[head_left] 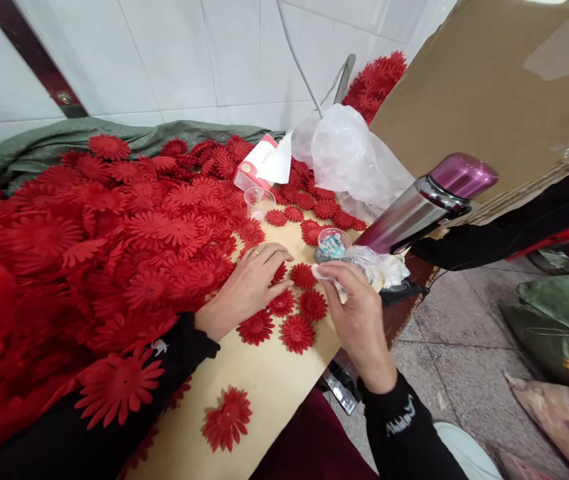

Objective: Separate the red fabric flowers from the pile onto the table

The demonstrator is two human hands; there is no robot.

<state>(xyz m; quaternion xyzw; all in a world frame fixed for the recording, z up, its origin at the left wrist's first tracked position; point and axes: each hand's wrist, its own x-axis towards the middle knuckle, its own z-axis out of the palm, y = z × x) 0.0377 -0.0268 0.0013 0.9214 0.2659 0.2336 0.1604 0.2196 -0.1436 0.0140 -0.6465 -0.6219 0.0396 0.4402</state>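
Note:
My left hand [252,283] rests with fingers spread over the tan board, its fingertips at the edge of several red fabric flower layers [303,275]. My right hand [357,310] is closed in a pinch, thumb against forefinger, on a small whitish thing too indistinct to name. Just beyond the right fingers stands a clear plastic cup [333,245] with blue-and-white bits in it. Crumpled clear plastic [367,259] lies beside that cup. One more red flower layer [228,419] sits apart near the board's front edge.
A large heap of red flower layers [154,233] covers the left side. Behind are a tissue box [252,167], an empty clear cup [259,200] and a white plastic bag [349,150]. A leaning purple-and-steel thermos [414,207] and a big cardboard box [489,93] border the right.

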